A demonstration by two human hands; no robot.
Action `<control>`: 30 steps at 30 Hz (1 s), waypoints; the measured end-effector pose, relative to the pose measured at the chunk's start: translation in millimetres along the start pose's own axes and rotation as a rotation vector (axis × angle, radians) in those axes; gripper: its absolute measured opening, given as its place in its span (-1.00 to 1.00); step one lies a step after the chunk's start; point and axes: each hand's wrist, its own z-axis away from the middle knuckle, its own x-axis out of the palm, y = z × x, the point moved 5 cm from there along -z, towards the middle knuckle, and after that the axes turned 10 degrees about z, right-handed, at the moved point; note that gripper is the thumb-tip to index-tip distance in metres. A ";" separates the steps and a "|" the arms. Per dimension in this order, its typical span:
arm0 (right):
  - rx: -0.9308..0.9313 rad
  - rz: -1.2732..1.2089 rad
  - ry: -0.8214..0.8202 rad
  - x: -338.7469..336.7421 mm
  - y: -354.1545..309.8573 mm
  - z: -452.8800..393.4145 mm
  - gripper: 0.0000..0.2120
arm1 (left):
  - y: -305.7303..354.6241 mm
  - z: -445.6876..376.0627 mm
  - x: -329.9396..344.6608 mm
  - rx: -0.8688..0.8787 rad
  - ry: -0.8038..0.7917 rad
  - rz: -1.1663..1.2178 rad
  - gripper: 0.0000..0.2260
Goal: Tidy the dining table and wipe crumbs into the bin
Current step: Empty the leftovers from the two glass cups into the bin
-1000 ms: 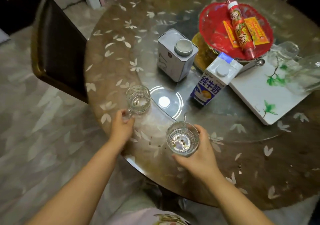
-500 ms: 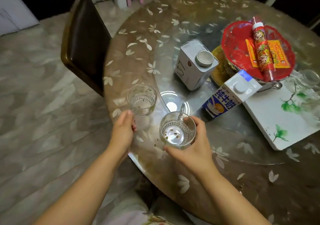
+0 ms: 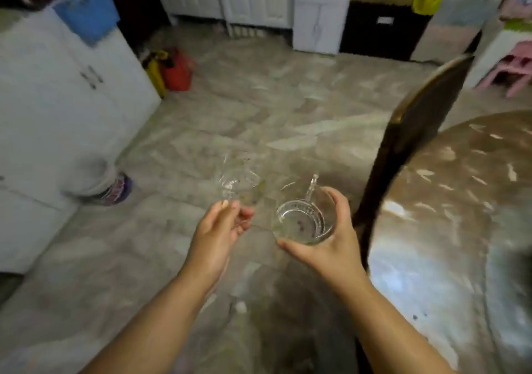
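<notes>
Here, in the head view, both hands are holding clear glass mugs out over the marbled floor (image 3: 259, 109), off to the left of the round dining table (image 3: 460, 201). The left hand (image 3: 218, 230) is pinching the handle of the left glass mug (image 3: 239, 185), which is blurred and nearly lost against the floor. The right hand (image 3: 331, 238) is wrapping its fingers and thumb around the body of the right glass mug (image 3: 305, 221); this one is showing a ridged, patterned wall, a handle pointing away from the person, and a few dark specks at its bottom. A dark chair (image 3: 414, 137) is standing just beside the table's edge. A white cabinet (image 3: 57, 100) is standing at the left.
</notes>
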 end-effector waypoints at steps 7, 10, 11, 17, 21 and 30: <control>-0.056 -0.089 -0.413 193.3 -77.4 -53.1 -0.11 | 66.1 -33.5 -153.0 0.091 0.197 0.006 -0.53; -0.049 -0.123 -0.467 279.6 -104.7 -63.3 -0.09 | 96.2 -61.8 -210.5 0.102 0.270 0.065 -0.42; -0.043 -0.139 -0.486 307.0 -114.2 -66.1 -0.10 | 105.6 -72.6 -231.1 0.105 0.300 0.066 -0.40; -0.029 -0.265 -0.713 445.6 -181.1 -89.9 -0.30 | 161.6 -138.4 -347.4 0.115 0.450 0.091 -0.32; 0.069 -0.406 -0.853 512.9 -205.7 -126.9 -0.45 | 192.3 -178.7 -410.9 0.128 0.546 0.114 -0.39; 0.194 -0.320 -1.219 652.9 -235.9 -253.3 -0.06 | 251.8 -288.5 -488.3 0.085 0.591 0.172 -0.54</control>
